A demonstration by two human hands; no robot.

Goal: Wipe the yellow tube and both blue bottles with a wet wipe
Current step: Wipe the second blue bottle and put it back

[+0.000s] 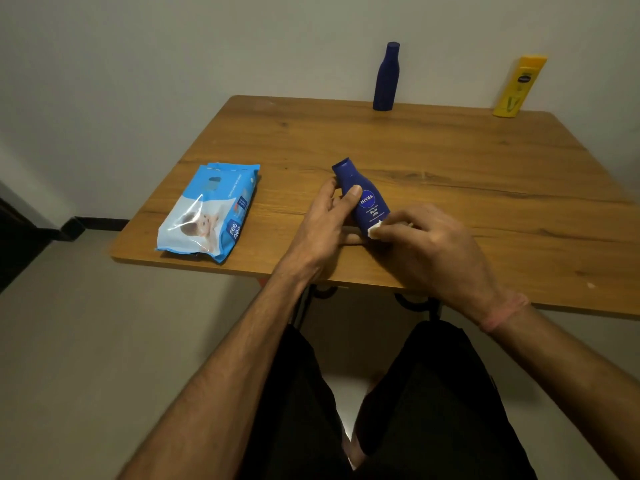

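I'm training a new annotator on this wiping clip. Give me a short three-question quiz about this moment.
1. True or false: the yellow tube lies flat beside the wipes pack.
2. Which of the hands presses the wet wipe to the small blue bottle?
3. The tall blue bottle stands: A) near edge B) far edge by the wall C) on the pack.

Key: 1 false, it stands at the far right; 2 the right hand, while the left hand holds the bottle; 3 B.
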